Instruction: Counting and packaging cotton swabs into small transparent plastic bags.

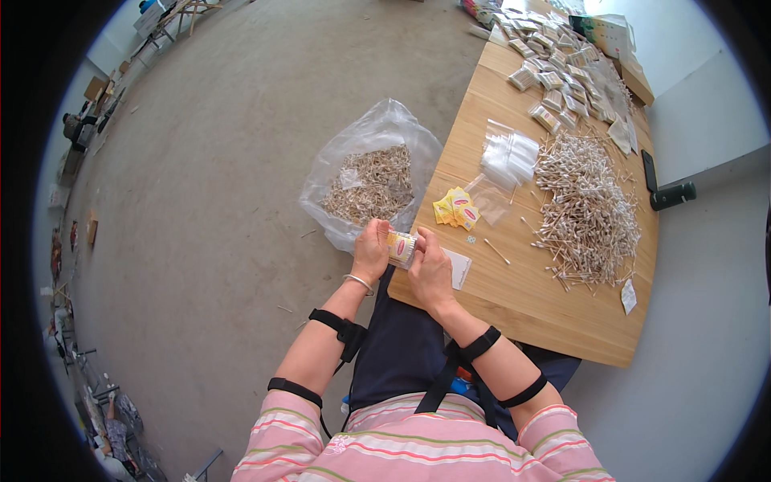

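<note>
Closest to the lens is a pink striped top (418, 446), with both forearms running up from it, each banded by black straps; the left hand (371, 251) and the right hand (431, 269) meet at the near edge of the tabletop (530, 301), both closed on one small packet (401, 247) with a yellow and red label, left gripping its left end, right wrapped around its right side. At one o'clock from the hands lies a small stack of yellow labels (456, 209); further toward one o'clock sits a bundle of clear little bags (509, 157); at three o'clock spreads a big heap of cotton swabs (586, 205); filled packets (558, 76) crowd the far end at one o'clock. At twelve o'clock, on the floor (225, 201), an open plastic bag (371, 177) holds more loose swabs.

The packet hangs right over the table edge; a slack grip could let it drop to the floor, and swabs might slide out if its mouth is unsealed, I judge.

Fingers cover most of the packet, so its contents and closure are hard to make out; the lap is hidden under the arms.
</note>
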`<state>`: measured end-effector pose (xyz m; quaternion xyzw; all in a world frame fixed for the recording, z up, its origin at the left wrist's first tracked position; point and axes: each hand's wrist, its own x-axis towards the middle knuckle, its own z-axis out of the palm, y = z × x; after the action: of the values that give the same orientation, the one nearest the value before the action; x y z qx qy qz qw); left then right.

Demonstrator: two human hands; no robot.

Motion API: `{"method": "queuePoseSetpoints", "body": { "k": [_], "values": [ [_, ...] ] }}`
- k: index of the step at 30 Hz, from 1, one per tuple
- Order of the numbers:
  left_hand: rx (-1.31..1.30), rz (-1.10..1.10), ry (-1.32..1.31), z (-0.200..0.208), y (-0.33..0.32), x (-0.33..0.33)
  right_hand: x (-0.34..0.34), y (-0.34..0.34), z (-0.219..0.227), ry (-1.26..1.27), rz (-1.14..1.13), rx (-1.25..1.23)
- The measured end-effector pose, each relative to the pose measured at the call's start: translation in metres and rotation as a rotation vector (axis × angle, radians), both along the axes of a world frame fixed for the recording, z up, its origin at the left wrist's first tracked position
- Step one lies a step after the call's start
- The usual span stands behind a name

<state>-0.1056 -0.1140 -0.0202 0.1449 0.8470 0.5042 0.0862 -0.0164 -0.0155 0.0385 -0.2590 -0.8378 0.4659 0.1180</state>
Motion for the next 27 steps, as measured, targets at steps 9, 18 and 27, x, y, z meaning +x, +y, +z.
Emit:
{"method": "queuePoseSetpoints", "body": {
  "k": [9, 18, 27],
  "values": [
    [-0.002, -0.006, 0.001, 0.002, 0.002, -0.001, 0.011, -0.011, -0.013, 0.073, 0.067, 0.143],
    [-0.026, -0.032, -0.007, 0.004, 0.000, -0.002, -0.002, -0.016, -0.034, 0.342, -0.070, -0.096],
    [0.085, -0.188, -0.200, -0.013, -0.008, -0.014, -0.028, -0.034, -0.045, 0.461, -0.134, -0.246]
  ]
}}
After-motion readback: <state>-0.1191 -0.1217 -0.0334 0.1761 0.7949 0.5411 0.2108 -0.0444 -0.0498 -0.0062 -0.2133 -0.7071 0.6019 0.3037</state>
